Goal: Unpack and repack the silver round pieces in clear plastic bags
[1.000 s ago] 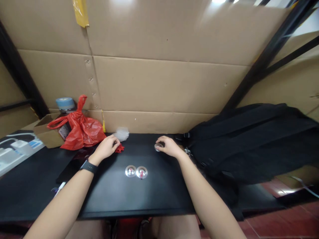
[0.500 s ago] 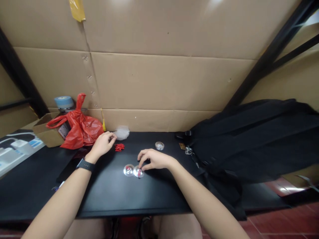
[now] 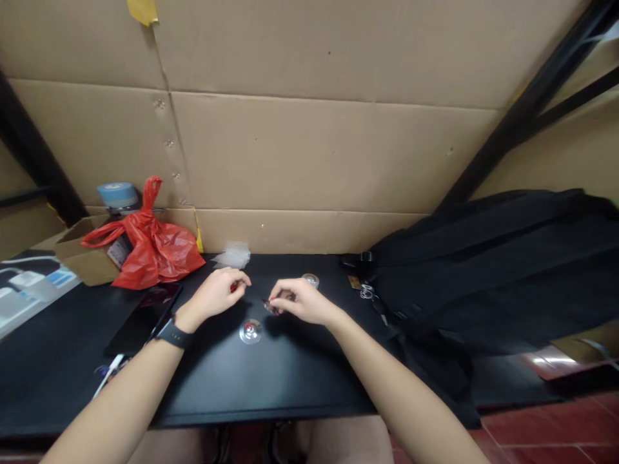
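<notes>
Pinched between the fingertips of my right hand (image 3: 302, 301) is a clear plastic disc (image 3: 269, 306), tilted and lifted off the black table (image 3: 217, 380). Another clear round disc (image 3: 251, 331), with a raised middle and a red piece at its centre, lies flat just below and left of it. My left hand (image 3: 218, 294) hovers over the small red pieces (image 3: 235, 285), which it mostly hides; thumb and fingers are curved but apart. Behind the right hand a further clear round item (image 3: 311, 280) is partly covered.
At the back left stand a red plastic bag (image 3: 157, 248), a cardboard box (image 3: 87, 258) and a blue-lidded container (image 3: 117, 194). Clear plastic bags (image 3: 235, 256) lie by the cardboard wall. A dark phone or tablet (image 3: 142, 319) and a white power strip (image 3: 39, 299) are left; a black backpack (image 3: 493, 277) fills the right.
My right hand has lifted one of the two side-by-side discs off the table, moving it slightly up. My left hand has moved right and down, over the red pieces.
</notes>
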Demonstrator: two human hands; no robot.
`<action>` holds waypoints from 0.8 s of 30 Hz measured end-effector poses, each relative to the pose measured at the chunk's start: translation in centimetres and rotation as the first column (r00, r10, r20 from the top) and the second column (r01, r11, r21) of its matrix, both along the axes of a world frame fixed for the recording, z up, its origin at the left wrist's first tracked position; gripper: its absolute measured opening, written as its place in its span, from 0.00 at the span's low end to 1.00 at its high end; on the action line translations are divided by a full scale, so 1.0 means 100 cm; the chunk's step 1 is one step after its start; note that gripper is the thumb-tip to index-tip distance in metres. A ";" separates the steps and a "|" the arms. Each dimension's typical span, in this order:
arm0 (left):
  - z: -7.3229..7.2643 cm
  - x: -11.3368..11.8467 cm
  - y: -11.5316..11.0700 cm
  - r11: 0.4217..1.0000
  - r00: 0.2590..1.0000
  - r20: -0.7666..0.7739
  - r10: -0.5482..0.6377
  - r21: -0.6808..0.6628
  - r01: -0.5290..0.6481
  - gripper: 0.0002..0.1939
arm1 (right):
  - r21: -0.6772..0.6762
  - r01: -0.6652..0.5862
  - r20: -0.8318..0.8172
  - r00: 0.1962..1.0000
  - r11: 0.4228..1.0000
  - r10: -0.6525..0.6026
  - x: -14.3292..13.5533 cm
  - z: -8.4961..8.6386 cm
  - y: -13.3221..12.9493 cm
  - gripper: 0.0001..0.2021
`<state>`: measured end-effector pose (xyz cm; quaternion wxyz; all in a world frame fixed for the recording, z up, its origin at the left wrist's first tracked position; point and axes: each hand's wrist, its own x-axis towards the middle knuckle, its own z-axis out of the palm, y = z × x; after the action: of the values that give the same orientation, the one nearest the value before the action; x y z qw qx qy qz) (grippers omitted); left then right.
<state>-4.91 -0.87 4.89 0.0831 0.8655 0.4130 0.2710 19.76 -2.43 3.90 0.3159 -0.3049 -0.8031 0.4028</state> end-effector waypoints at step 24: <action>-0.005 0.035 -0.022 0.990 0.965 0.219 -0.142 0.037 0.137 0.07 | -0.273 -0.026 -0.487 0.866 0.962 -0.115 -0.015 -0.014 0.004 0.16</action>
<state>-1.46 -3.07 4.42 0.1379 0.8578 0.3361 0.3635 18.31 -2.03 2.50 0.4771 -0.2495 -0.6243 0.5660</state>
